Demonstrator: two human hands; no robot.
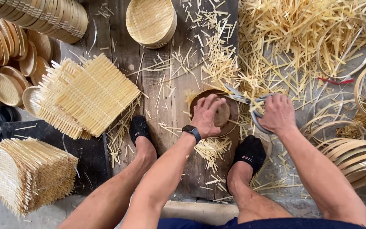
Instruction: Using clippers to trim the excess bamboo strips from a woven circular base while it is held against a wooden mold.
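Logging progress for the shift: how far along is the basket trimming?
Done: finished baskets stacked at the top and more at the left; offcuts litter the boards. In hand: left hand presses a round form while right hand works shears at its edge. Left: two piles of untrimmed woven mats, plus loose hoops.

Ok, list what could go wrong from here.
1. The right hand works big shears right beside the left hand, which presses on the round wooden form; a slip could nick the fingers.
2. Both socked feet sit close under the cutting spot, among sharp bamboo offcuts; splinters may go through the socks.
3. Loose strips litter the boards, so a foot could skid on standing up.
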